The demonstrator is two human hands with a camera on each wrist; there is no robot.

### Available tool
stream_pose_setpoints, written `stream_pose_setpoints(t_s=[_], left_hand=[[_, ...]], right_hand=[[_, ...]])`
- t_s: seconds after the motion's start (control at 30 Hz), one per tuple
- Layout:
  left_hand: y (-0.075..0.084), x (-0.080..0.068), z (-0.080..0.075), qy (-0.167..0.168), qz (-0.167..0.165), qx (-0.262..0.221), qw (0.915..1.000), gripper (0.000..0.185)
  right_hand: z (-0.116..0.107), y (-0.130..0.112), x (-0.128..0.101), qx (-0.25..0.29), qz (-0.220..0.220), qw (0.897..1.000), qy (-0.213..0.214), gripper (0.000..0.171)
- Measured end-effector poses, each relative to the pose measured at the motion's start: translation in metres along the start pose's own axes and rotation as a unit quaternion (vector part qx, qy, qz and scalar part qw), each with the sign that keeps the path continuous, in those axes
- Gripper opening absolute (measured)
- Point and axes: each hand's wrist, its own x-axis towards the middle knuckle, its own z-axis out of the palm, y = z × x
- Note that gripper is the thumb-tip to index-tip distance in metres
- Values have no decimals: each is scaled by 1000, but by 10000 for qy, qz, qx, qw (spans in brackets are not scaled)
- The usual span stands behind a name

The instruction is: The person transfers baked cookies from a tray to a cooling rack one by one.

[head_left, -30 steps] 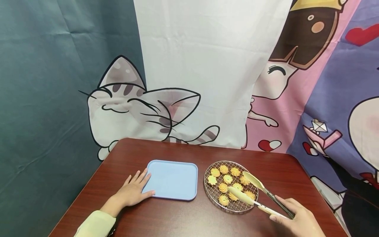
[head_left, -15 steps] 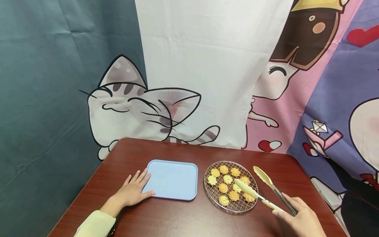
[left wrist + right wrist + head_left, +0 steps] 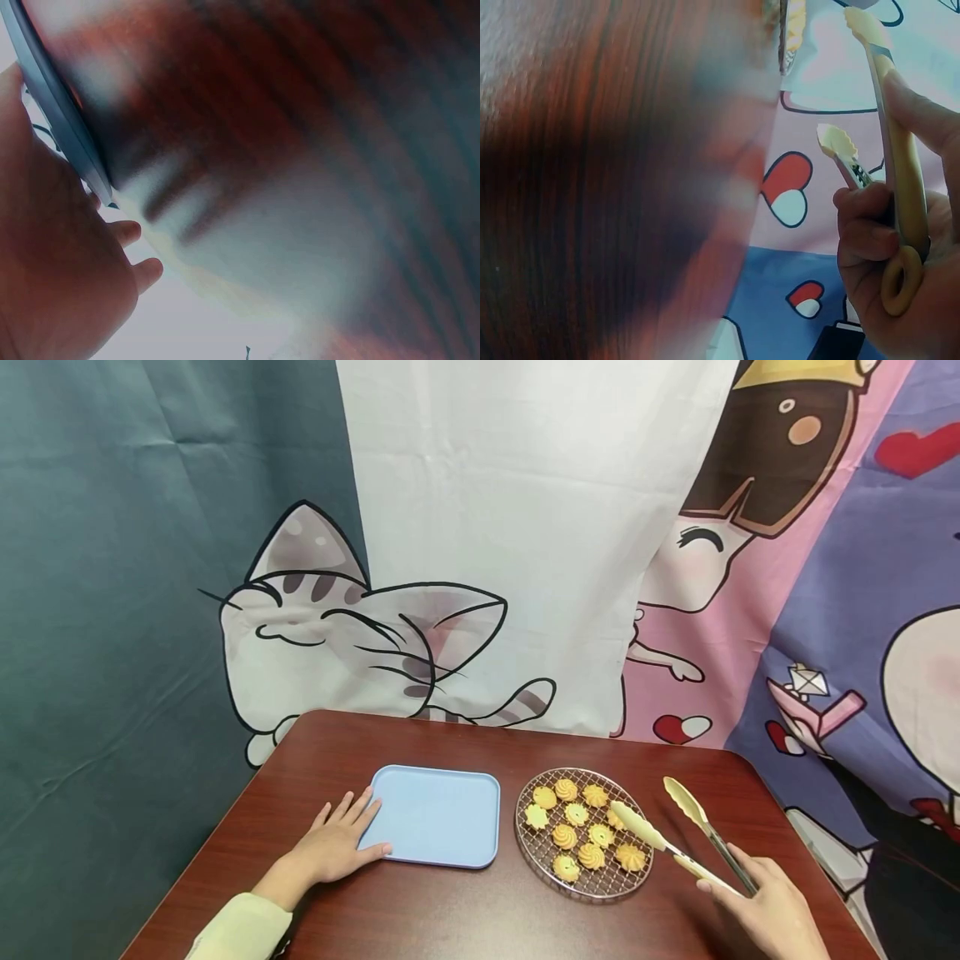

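Observation:
My left hand (image 3: 333,843) lies with fingers spread at the left edge of a light blue tray (image 3: 435,818), fingertips and thumb on its rim. The left wrist view shows the tray's edge (image 3: 64,112) beside the hand. My right hand (image 3: 772,906) grips a pair of tongs (image 3: 641,828) with pale yellow tips, their arms spread wide and nothing between them. One tip overlaps the right side of a round wire rack (image 3: 615,882); the other is beyond it to the right. Several golden piped cookies (image 3: 591,857) sit on the rack. In the right wrist view, fingers and thumb wrap the tongs' handle (image 3: 911,187).
The tray and the rack stand side by side on a dark red wooden table (image 3: 420,910), a narrow gap between them. Behind the table hangs a cartoon-printed curtain (image 3: 540,527). A black object (image 3: 907,893) is beyond the table's right edge.
The tongs, held in my right hand, have moved right and away from the cookies, uncovering some on the rack's right side. My left hand and the tray have stayed put.

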Motion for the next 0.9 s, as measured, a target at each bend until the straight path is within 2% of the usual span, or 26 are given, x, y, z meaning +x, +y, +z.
stream_pose_setpoints(t_s=[0.33,0.63,0.9], left_hand=[[-3,0,4,134,106,-55,9998,87],[-4,1,7,97,-45,95,9999,90],[-2,0,6,113,-3,35,9999,88]], right_hand=[[2,12,10,119,600,9979,-209,100],[8,20,12,212,453,9963,692,95],[10,29,19,223,471,9957,762,93]])
